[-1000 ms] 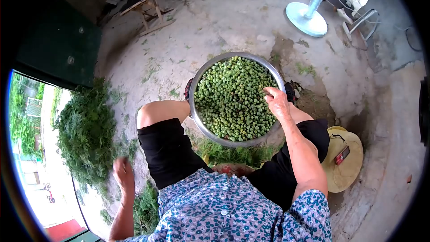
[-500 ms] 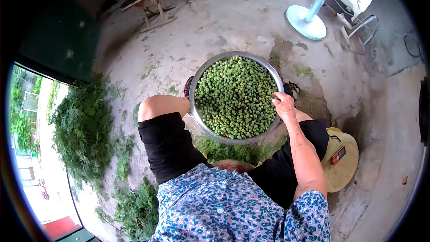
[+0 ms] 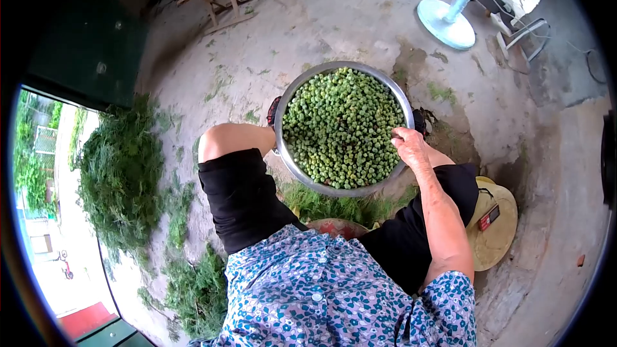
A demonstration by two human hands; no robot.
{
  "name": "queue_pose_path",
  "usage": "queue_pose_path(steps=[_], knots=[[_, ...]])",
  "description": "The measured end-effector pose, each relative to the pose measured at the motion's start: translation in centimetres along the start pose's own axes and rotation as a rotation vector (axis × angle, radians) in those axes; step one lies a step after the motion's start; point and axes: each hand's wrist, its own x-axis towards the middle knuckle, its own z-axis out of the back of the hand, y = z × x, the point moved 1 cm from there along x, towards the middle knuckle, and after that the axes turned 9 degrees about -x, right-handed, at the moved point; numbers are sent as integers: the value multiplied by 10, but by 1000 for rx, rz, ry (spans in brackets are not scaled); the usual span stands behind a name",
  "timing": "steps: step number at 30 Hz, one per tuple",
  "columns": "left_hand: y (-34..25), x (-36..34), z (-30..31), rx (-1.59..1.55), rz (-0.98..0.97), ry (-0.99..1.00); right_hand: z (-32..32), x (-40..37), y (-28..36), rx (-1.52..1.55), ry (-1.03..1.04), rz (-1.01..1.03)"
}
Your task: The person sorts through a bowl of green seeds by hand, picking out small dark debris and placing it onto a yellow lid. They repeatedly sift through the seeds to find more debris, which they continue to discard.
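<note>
A wide metal basin [image 3: 293,164] sits between my knees, heaped with small round green fruits [image 3: 344,128], a few of them darker. My right hand [image 3: 410,146] reaches across the basin's right rim. Its fingers are curled and pinched together just above the fruits at that edge; whatever is between the fingertips is too small to tell. My left hand is out of sight. What supports the basin from below is hidden.
Piles of feathery green plants [image 3: 122,180] lie on the floor to the left. A straw hat [image 3: 501,234] with a red phone [image 3: 488,217] on it lies by my right leg. A stand with a round pale-blue base [image 3: 446,24] and a wooden bench [image 3: 222,3] stand farther off.
The view has shifted slightly, so the basin appears a little higher and to the right. My right hand stays at the right rim, its fingers still pinched.
</note>
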Motion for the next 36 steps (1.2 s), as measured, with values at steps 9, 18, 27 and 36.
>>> queue_pose_path(steps=[9, 18, 27, 36], knots=[[17, -3, -4, 23, 31, 44, -13, 0, -8, -123, 153, 17], [-1, 37, 66, 523, -197, 16, -43, -4, -17, -364, 351, 142], [-394, -30, 265, -986, -1159, -385, -106, -23, 53, -546, 553, 300], [-518, 39, 212, -1401, -958, 126, -172, -15, 102, -450, 252, 754]])
